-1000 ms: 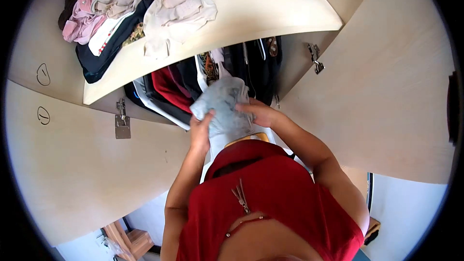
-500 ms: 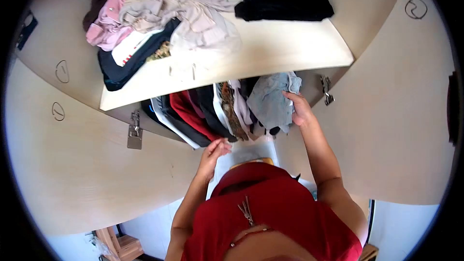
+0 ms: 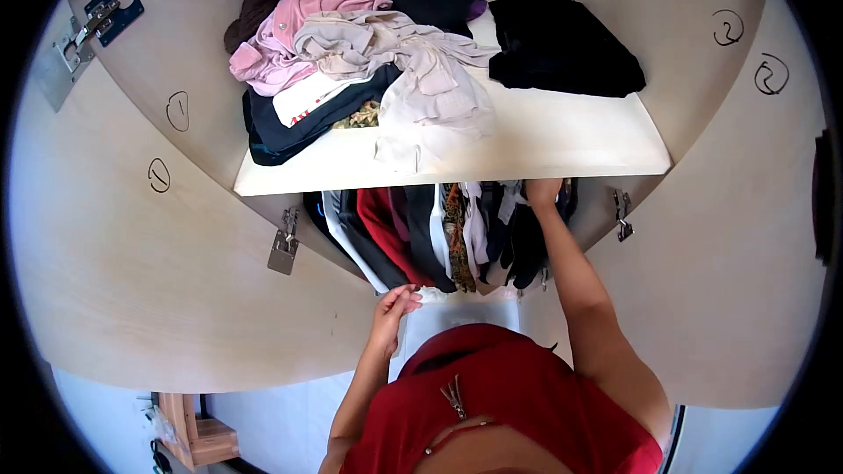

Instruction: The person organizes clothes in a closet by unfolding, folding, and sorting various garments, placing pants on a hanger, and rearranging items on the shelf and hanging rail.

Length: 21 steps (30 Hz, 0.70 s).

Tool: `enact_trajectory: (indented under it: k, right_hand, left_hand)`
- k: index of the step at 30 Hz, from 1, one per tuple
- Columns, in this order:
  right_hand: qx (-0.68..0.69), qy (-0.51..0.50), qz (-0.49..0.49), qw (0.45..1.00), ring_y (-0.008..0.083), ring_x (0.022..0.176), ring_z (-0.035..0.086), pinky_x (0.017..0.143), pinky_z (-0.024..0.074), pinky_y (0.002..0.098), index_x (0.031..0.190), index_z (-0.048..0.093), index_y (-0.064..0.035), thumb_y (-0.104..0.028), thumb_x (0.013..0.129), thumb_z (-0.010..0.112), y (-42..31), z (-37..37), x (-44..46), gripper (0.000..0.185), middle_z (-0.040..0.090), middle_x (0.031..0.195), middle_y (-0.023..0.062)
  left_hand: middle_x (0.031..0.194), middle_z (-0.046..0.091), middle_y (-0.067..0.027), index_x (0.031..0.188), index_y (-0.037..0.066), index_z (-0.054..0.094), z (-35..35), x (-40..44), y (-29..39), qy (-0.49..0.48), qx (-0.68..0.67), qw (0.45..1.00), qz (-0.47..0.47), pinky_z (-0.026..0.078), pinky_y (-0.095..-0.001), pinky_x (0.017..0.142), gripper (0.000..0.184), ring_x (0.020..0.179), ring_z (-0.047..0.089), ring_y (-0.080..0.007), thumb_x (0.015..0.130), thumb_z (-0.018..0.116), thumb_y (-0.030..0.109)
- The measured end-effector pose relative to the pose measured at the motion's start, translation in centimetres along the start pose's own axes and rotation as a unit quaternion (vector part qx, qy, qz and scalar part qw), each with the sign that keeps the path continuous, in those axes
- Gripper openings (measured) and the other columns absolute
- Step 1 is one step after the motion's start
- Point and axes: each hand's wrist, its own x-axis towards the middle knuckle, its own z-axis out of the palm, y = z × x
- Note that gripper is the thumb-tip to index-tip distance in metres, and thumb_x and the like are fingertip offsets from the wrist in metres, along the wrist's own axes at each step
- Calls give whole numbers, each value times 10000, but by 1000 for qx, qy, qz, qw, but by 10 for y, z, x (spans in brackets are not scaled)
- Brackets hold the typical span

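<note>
Light-grey garment sits in the hanging section under the shelf, toward the right end of the row; only a strip shows, top cut off by the shelf's front edge. Right hand is in just beside it, fingers hidden under that edge, so can't tell if it's grasping the cloth or has let go. Dark clothes hang just below. Leftward along the row: pale lilac garment, patterned garment, then red garment between dark ones. Left hand is low, near the hems, thumb and fingers drawn together right by a white lacy cloth; can't tell if anything's pinched. Up on the shelf: folded black garment at right, rumpled cream garment in the middle reaching close to the front edge, pink garment left of it, navy garment below the pink one. Left door, marked 1, and right door, marked 2, both swung out.
</note>
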Motion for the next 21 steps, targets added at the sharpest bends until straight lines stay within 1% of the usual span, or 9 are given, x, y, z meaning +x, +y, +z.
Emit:
enact_trajectory:
  k: [4, 7, 10, 12, 14, 16, 17, 18, 21]
  right_hand:
    - [-17, -61, -47, 997, 462, 1008, 538, 869, 411, 510, 1111, 607, 41, -83, 785, 641, -18, -16, -11, 351, 605, 1041, 263]
    - [46, -84, -14, 995, 472, 1057, 502, 907, 392, 527, 1174, 536, 70, -66, 797, 630, -23, -20, -18, 412, 560, 1084, 283]
    - [-4, -12, -26, 1000, 469, 1113, 461, 936, 371, 535, 1222, 496, 48, -49, 790, 631, -42, -36, -19, 462, 494, 1181, 282]
    - [31, -36, -28, 998, 471, 1141, 438, 951, 361, 534, 1252, 488, 22, -41, 782, 630, -55, -53, -21, 495, 444, 1243, 284]
    - [59, -56, -37, 996, 475, 1157, 426, 960, 356, 535, 1282, 479, -4, -36, 777, 629, -65, -67, -28, 529, 403, 1295, 283]
    - [82, -70, -52, 993, 481, 1159, 424, 962, 356, 536, 1312, 468, -31, -33, 773, 627, -73, -79, -38, 562, 373, 1338, 279]
    - [131, -130, -19, 983, 487, 1195, 409, 996, 342, 541, 1300, 489, -37, -44, 781, 624, -79, -88, -44, 536, 366, 1359, 299]
    - [143, -142, -35, 979, 481, 1206, 409, 1002, 346, 529, 1285, 504, -37, -47, 785, 623, -85, -93, -52, 514, 367, 1365, 296]
    - [194, -189, -67, 960, 435, 1207, 444, 996, 376, 463, 1230, 556, -46, -57, 810, 617, -99, -106, -71, 425, 416, 1349, 259]
  left_hand:
    - [938, 669, -54, 1135, 25, 622, -8, -7, 11, 24, 55, 997, 55, 464, -274, 843, 260, 864, 613, -134, 970, 546, 212]
    - [957, 669, -51, 1084, 16, 652, 5, -10, 51, 38, 78, 990, 115, 449, -276, 868, 232, 905, 611, -138, 943, 596, 190]
    - [978, 669, -74, 1042, 4, 662, 25, -5, 111, 64, 259, 915, 303, 446, -292, 879, 196, 931, 610, -166, 919, 611, 148]
    - [946, 655, -126, 1012, -3, 663, 47, 2, 154, 89, 332, 826, 447, 465, -335, 859, 181, 928, 611, -248, 842, 652, 61]
    - [1011, 640, -158, 1027, -1, 655, 67, 12, 188, 97, 352, 759, 539, 447, -366, 903, 217, 979, 589, -314, 817, 665, 56]
    - [1068, 627, -168, 1053, -5, 644, 87, 24, 219, 108, 391, 715, 570, 435, -403, 930, 252, 1026, 573, -339, 816, 668, 76]
    - [1086, 620, -175, 1070, -9, 637, 95, 37, 229, 138, 421, 681, 583, 432, -414, 928, 270, 1036, 564, -352, 824, 661, 97]
    - [1104, 613, -183, 1087, -14, 629, 102, 49, 239, 167, 450, 645, 595, 430, -425, 925, 289, 1047, 556, -366, 831, 655, 118]
    - [1036, 636, -186, 1051, -9, 645, 107, 96, 250, 152, 490, 654, 555, 450, -431, 870, 254, 981, 578, -369, 857, 624, 153]
